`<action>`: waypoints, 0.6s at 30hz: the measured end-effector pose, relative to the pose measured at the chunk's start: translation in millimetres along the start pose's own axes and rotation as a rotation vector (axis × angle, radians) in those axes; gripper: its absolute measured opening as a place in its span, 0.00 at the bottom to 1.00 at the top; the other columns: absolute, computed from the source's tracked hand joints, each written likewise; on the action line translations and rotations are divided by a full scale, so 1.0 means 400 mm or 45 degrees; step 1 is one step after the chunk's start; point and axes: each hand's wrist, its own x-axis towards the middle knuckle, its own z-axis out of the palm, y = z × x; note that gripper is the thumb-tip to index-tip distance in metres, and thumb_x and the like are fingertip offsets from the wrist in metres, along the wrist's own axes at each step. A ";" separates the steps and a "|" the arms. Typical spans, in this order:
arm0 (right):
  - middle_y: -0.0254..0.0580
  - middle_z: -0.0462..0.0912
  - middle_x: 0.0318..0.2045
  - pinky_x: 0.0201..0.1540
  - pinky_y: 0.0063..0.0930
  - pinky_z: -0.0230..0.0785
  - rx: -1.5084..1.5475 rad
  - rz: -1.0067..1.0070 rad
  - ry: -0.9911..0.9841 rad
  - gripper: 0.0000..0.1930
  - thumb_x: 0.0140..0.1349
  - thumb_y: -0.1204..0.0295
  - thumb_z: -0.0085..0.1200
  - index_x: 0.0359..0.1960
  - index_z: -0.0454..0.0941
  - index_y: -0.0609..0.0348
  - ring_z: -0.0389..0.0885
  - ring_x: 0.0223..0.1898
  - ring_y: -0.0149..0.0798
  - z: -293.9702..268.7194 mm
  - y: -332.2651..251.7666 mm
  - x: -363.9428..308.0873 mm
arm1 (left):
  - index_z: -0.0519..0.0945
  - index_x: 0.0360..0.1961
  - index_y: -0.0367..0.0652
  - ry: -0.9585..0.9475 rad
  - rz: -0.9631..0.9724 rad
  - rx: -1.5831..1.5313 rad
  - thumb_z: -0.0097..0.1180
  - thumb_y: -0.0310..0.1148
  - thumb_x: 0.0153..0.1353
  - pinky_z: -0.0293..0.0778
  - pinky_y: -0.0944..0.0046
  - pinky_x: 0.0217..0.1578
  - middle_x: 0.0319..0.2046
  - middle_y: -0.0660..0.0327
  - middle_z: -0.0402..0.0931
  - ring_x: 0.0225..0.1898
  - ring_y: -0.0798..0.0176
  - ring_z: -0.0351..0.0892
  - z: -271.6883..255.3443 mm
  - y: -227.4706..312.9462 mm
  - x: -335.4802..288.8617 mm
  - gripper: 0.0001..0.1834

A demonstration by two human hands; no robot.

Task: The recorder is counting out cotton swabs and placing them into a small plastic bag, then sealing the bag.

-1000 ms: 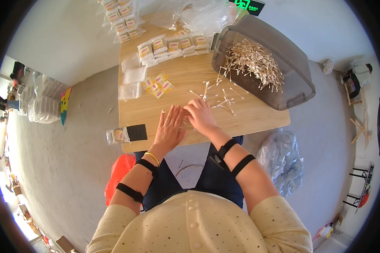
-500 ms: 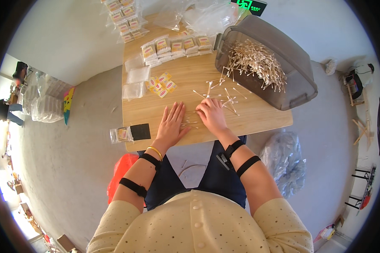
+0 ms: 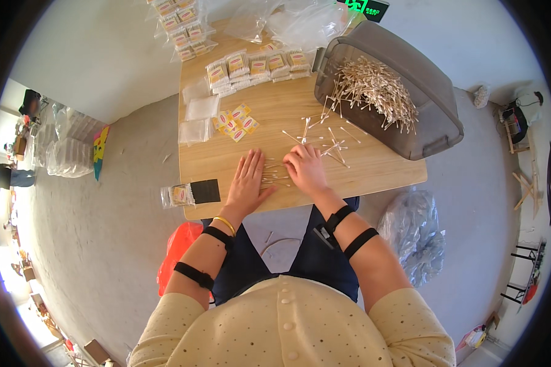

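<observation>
My left hand lies flat on the wooden table, fingers stretched out. Beside its right edge is a small row of cotton swabs, partly hidden under the palm. My right hand is curled at the row's far right end, thumb and fingertips pinched on the end of a cotton swab; the grip is partly hidden by the hand. Just beyond the right hand, loose cotton swabs lie crossed over one another.
A grey bin tipped on its side holds a heap of swabs. Yellow labels, clear bags and packed swab bags occupy the left and back. One filled pack rests with a black card at the left edge.
The left hand's fingers have drawn closer together, and more of the swab row shows between the hands. The right hand keeps its pinch in nearly the same place.
</observation>
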 end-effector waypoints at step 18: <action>0.43 0.77 0.52 0.58 0.47 0.68 0.002 0.038 -0.075 0.20 0.64 0.72 0.58 0.58 0.79 0.62 0.75 0.55 0.50 -0.022 -0.090 -0.104 | 0.54 0.78 0.34 -0.039 0.038 0.138 0.50 0.56 0.72 0.41 0.47 0.80 0.79 0.48 0.51 0.82 0.49 0.44 0.004 0.001 -0.030 0.46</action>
